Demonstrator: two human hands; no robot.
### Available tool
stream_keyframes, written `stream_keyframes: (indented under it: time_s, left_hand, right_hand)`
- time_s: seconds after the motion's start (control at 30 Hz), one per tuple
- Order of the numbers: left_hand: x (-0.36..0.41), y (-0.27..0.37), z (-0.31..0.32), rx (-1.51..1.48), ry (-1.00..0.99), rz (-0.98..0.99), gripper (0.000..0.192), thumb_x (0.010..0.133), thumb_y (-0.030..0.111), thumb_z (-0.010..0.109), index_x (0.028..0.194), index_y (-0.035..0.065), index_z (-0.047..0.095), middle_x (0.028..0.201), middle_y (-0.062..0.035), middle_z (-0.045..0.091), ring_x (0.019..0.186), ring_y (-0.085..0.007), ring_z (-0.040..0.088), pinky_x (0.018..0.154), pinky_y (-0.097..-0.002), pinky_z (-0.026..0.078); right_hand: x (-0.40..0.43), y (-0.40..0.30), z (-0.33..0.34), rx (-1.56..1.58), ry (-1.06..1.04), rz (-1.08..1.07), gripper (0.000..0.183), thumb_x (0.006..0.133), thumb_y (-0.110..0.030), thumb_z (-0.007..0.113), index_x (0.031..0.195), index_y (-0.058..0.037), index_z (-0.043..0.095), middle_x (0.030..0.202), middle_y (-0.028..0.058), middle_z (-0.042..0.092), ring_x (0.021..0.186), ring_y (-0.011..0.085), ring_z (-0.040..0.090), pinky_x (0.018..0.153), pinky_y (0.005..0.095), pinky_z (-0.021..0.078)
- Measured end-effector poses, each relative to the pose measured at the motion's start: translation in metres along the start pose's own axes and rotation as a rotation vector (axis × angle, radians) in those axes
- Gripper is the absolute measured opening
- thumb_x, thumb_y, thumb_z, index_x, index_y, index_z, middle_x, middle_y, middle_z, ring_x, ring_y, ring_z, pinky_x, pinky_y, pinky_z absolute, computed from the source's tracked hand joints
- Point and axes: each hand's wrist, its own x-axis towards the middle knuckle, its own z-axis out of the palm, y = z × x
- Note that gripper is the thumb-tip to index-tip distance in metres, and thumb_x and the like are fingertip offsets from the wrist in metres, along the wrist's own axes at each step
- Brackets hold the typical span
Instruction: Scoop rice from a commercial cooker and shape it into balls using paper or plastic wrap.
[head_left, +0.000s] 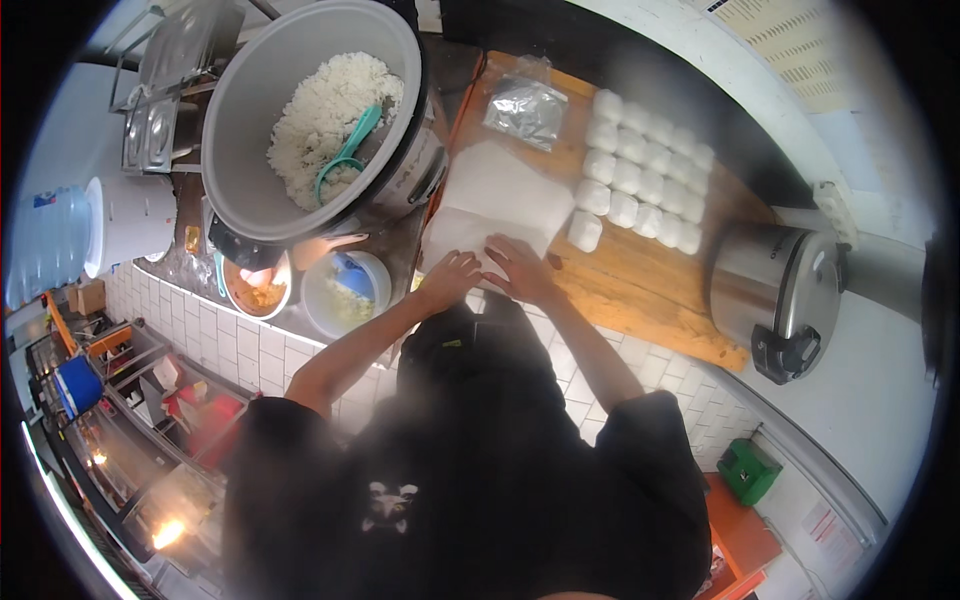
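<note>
A large sheet of white paper (502, 187), creased across its middle, lies on the wooden worktop. Both hands rest at its near edge: my left hand (451, 279) with fingers bent, my right hand (519, 268) beside it with fingers spread. Whether either one pinches the paper is not clear. To the right of the sheet, white-wrapped portions (625, 175) stand in rows. A folded clear plastic packet (526, 111) lies beyond the paper. At the left, a big open cooker pot (225, 150) holds cooked white rice (322, 120) and a teal scoop (362, 131).
Left of my hands, a bowl with orange filling (259, 294) and a tub (311, 296) with pale shredded food and a blue scoop stand near the counter edge. A closed steel rice cooker (772, 292) stands at the right end. Metal containers (154, 135) are at the far left.
</note>
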Motion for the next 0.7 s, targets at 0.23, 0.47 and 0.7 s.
stream_keyframes:
  time_s: [0.23, 0.47, 0.7]
  left_hand:
    - [0.045, -0.053, 0.003, -0.183, -0.055, -0.097, 0.016, 0.082, 0.010, 0.060, 0.097, 0.0056, 0.058, 0.096, -0.0124, 0.065, 0.094, -0.0313, 0.063, 0.078, -0.0439, 0.046]
    - [0.064, -0.117, 0.023, -0.833, -0.131, -0.385, 0.018, 0.081, 0.019, 0.071, 0.089, 0.0029, 0.067, 0.083, -0.0138, 0.069, 0.080, -0.0281, 0.067, 0.074, -0.0371, 0.050]
    - [0.058, -0.125, 0.033, -0.704, -0.099, -0.334, 0.016, 0.073, 0.009, 0.072, 0.087, 0.0038, 0.067, 0.087, -0.0138, 0.068, 0.088, -0.0279, 0.066, 0.076, -0.0376, 0.050]
  right_hand:
    - [0.019, 0.021, -0.006, 0.247, -0.099, 0.191, 0.050, 0.086, -0.047, 0.064, 0.111, -0.0039, 0.066, 0.127, 0.0170, 0.057, 0.121, 0.0334, 0.051, 0.098, 0.0416, 0.0436]
    - [0.035, 0.061, 0.020, 0.425, -0.040, 0.552, 0.035, 0.078, -0.038, 0.072, 0.084, -0.0032, 0.068, 0.081, 0.0167, 0.066, 0.080, 0.0335, 0.063, 0.074, 0.0407, 0.0480]
    - [0.006, 0.103, 0.053, 0.269, 0.112, 0.328, 0.021, 0.074, -0.020, 0.075, 0.089, -0.0045, 0.070, 0.088, 0.0150, 0.070, 0.087, 0.0325, 0.066, 0.076, 0.0415, 0.0520]
